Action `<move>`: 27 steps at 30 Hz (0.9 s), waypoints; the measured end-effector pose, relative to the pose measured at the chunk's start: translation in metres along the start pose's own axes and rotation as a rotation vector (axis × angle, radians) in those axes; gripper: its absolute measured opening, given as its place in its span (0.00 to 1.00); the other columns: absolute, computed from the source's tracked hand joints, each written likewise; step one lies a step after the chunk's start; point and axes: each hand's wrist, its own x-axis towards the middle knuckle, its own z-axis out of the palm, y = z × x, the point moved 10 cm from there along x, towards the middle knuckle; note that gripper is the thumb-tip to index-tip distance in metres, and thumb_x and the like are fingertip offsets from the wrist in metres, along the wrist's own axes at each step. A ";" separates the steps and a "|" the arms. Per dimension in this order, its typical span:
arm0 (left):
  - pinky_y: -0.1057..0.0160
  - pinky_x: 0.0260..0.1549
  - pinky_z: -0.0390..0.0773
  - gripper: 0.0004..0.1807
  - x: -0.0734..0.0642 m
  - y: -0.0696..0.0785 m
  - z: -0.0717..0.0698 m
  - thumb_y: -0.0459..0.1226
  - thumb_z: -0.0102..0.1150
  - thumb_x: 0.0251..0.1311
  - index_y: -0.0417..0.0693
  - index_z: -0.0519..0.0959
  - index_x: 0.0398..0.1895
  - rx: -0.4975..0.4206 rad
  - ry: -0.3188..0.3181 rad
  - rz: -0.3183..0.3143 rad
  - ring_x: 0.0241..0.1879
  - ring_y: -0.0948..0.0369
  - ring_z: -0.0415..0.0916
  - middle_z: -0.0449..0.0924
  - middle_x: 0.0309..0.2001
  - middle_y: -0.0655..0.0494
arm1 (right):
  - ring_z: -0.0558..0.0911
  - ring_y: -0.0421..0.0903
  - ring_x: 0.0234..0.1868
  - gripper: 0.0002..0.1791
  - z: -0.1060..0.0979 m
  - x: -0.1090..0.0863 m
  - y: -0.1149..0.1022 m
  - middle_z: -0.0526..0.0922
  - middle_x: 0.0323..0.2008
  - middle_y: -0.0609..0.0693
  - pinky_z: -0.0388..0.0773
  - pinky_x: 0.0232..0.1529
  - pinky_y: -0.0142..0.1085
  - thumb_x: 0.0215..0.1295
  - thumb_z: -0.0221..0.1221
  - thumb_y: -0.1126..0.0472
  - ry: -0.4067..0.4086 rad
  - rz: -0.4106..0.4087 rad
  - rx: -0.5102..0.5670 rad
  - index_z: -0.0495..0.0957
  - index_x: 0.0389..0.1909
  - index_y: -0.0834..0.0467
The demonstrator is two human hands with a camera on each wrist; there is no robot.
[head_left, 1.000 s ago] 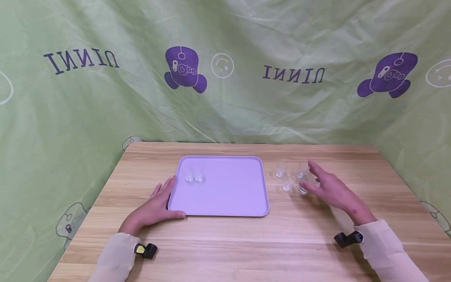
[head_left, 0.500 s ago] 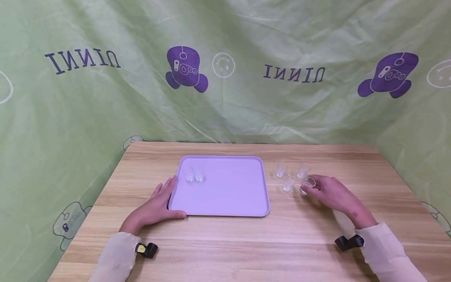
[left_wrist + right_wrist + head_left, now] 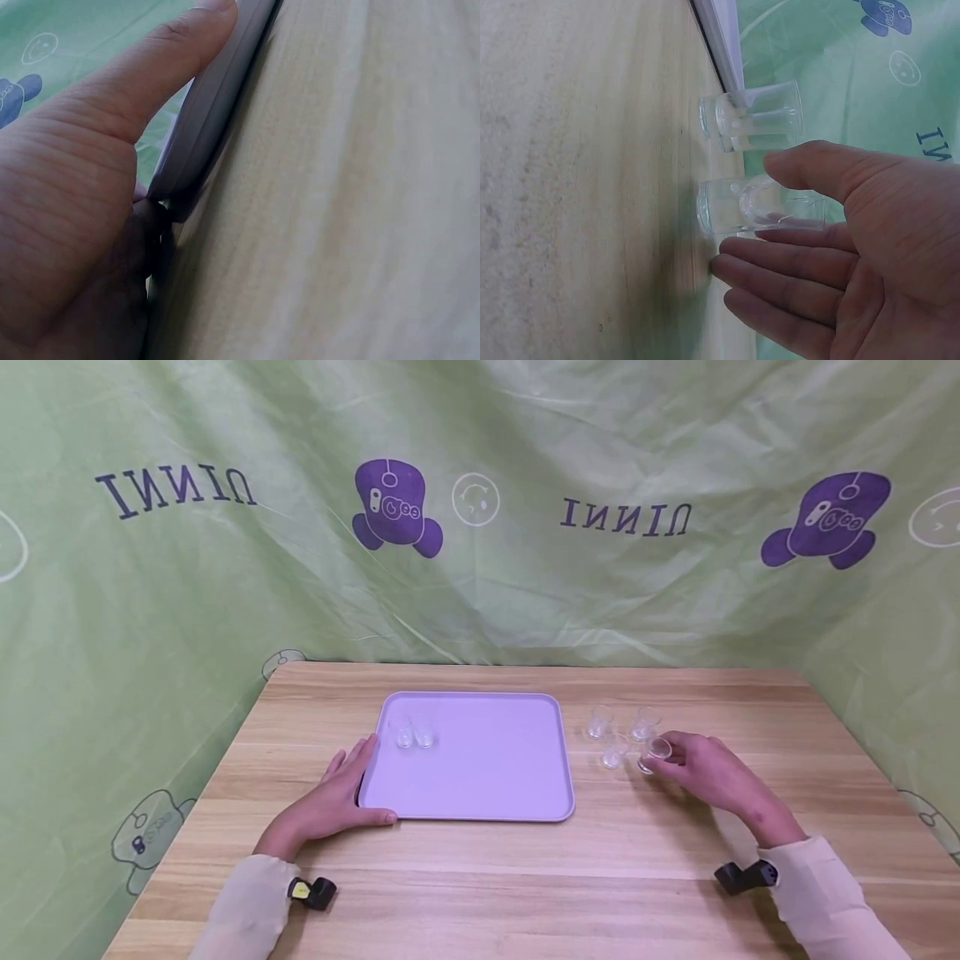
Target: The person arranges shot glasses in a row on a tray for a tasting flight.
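Note:
At the near-left corner of a purple tray (image 3: 487,768), my left hand (image 3: 333,802) rests with fairly straight fingers along the left side and the thumb against the front edge. The left wrist view shows that thumb (image 3: 172,64) lying on the tray's rim. Over on the right, my right hand (image 3: 708,775) pinches a small clear shot glass (image 3: 721,206) between thumb and index finger; its other fingers extend below. That glass stands upright, base at the tabletop. Close by are three similar glasses, one of them a shot glass (image 3: 769,116) beside my right thumb.
Two shot glasses, one (image 3: 404,735) left of the other (image 3: 424,733), stand side by side on the tray's left part. The wooden table (image 3: 480,885) ends at a green printed cloth (image 3: 510,602) behind. A black wrist camera (image 3: 311,892) is strapped to the left sleeve.
My right hand has lowered from above the nearest right-hand glass and its thumb and finger have closed around it. The left hand and the tray have stayed put.

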 end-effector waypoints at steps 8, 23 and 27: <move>0.42 0.75 0.29 0.73 0.001 -0.001 0.001 0.60 0.77 0.49 0.36 0.38 0.82 0.007 -0.001 0.009 0.80 0.43 0.31 0.38 0.81 0.35 | 0.86 0.54 0.43 0.18 -0.002 -0.001 0.001 0.88 0.41 0.56 0.84 0.46 0.53 0.70 0.67 0.51 0.015 -0.001 0.001 0.82 0.47 0.62; 0.40 0.74 0.30 0.73 0.000 0.003 -0.001 0.60 0.77 0.49 0.36 0.38 0.83 0.003 -0.003 -0.003 0.80 0.42 0.29 0.38 0.81 0.35 | 0.85 0.52 0.43 0.17 -0.007 -0.003 0.001 0.87 0.40 0.52 0.83 0.45 0.48 0.69 0.68 0.51 0.064 0.000 0.015 0.82 0.46 0.61; 0.39 0.74 0.29 0.73 0.000 0.003 -0.001 0.60 0.77 0.49 0.36 0.38 0.83 -0.002 -0.006 -0.003 0.80 0.41 0.29 0.37 0.81 0.35 | 0.86 0.51 0.43 0.17 -0.010 -0.002 -0.001 0.87 0.40 0.51 0.83 0.43 0.44 0.69 0.68 0.52 0.068 -0.007 0.019 0.82 0.47 0.61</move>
